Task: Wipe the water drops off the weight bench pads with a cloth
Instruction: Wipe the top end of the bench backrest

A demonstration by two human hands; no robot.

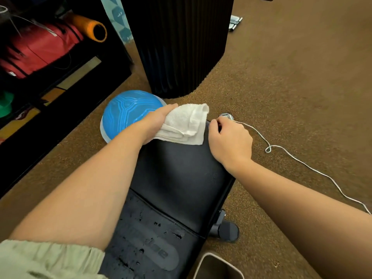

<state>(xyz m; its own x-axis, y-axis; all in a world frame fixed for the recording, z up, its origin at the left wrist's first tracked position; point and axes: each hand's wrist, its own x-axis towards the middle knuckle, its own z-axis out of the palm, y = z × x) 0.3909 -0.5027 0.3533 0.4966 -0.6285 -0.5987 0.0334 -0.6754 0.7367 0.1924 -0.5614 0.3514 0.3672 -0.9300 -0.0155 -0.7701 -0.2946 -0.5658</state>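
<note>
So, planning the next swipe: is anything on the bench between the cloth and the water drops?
Nothing visible. The left hand holds the cloth at the far end; between it and the drops on the near pad lies only the far pad.

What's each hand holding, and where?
Left hand grips the white cloth by its left end. Right hand curls at the far right corner of the bench pad; hold unclear.

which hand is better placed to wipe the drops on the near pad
Left, likely. The left hand grips the cloth on the far pad and can drag it back to the water drops; the right hand is at the pad's corner.
</note>
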